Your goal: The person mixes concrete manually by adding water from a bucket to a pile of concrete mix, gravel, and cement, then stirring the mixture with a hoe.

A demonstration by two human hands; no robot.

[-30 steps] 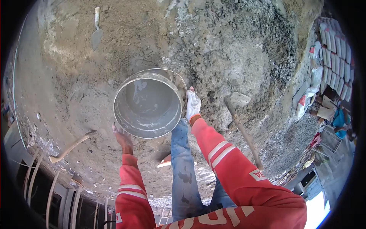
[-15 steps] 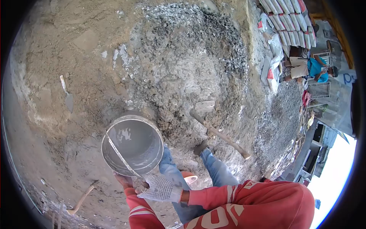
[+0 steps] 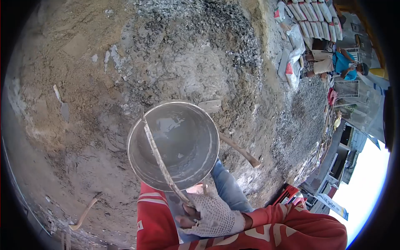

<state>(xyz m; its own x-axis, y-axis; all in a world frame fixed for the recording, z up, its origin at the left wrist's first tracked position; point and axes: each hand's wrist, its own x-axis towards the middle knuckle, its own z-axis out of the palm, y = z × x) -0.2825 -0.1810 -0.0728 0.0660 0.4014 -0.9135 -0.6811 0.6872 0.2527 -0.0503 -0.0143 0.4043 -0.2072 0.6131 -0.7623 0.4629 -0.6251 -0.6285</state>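
A round metal bucket (image 3: pixel 208 166) with grey, wet-looking contents is tilted towards the camera. Its curved handle (image 3: pixel 157 156) runs across the opening down to my right hand (image 3: pixel 214 214). That hand wears a white dotted glove with bare fingertips showing, and its fingers are closed round the handle's lower end. My left sleeve (image 3: pixel 156 216) reaches up behind the bucket, which hides my left hand. Partly behind the bucket is a hoe, with its blade (image 3: pixel 210 106) and wooden handle (image 3: pixel 241 151) showing.
A trowel (image 3: pixel 62 104) lies on the ground at left. Another wooden handle (image 3: pixel 85 214) is at lower left. Dark gravel (image 3: pixel 237 33) lies beyond. Stacked bags (image 3: pixel 314 18) and a person in a blue shirt (image 3: pixel 341 66) are at upper right.
The bucket has moved right and looks larger, now covering part of the hoe. My right hand has moved right and down with the handle. My left hand has gone out of sight.
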